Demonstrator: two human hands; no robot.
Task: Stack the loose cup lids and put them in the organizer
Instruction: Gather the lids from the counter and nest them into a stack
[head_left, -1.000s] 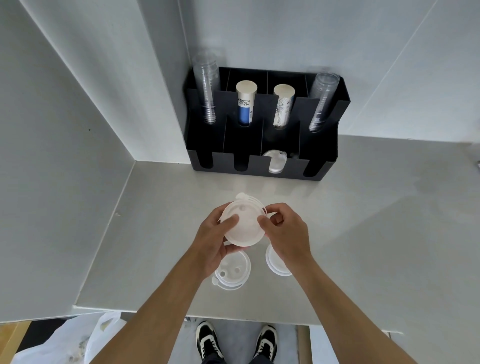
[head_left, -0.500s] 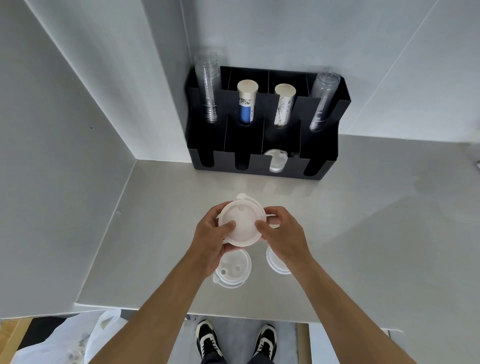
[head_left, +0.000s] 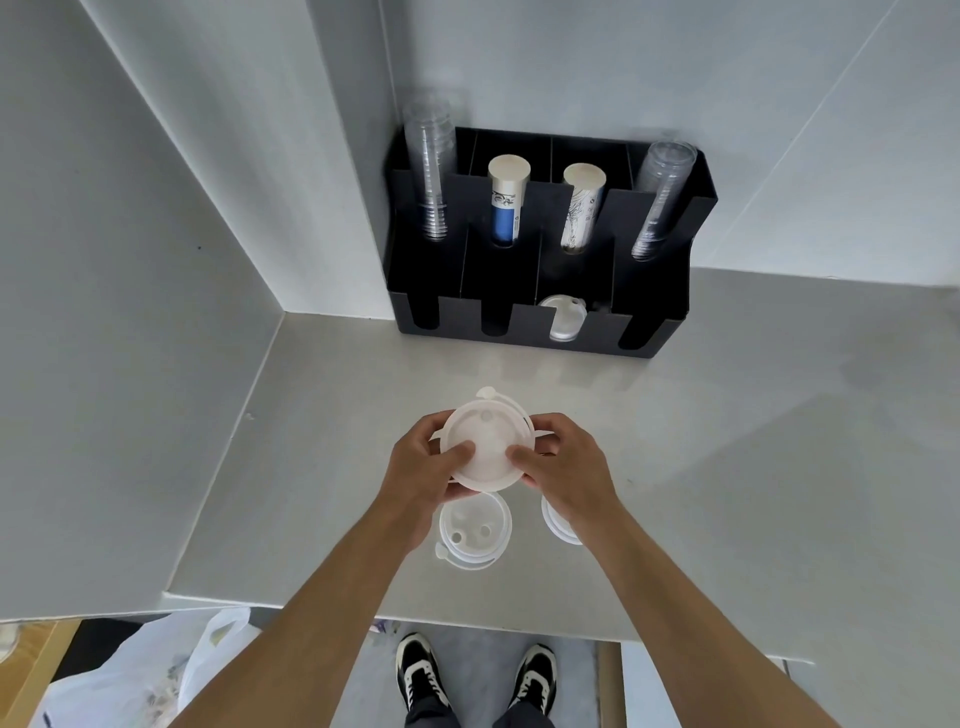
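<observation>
While both hands clamp a small stack of white lids at mid-frame, two more lids lie loose on the counter below.

Nearest the bottom edge, two black-and-white shoes stand on the floor, with a white plastic bag at lower left. Above them, one loose lid lies bare between the forearms; another lid is half hidden under the right wrist. The left hand and right hand grip the stack from either side, thumbs pressed on its top face, held above the counter. Farther up, the black organizer stands against the wall, with one lid in its third front slot. Its back row holds clear cups at the left, two paper-cup stacks in the middle, and more clear cups at the right.
</observation>
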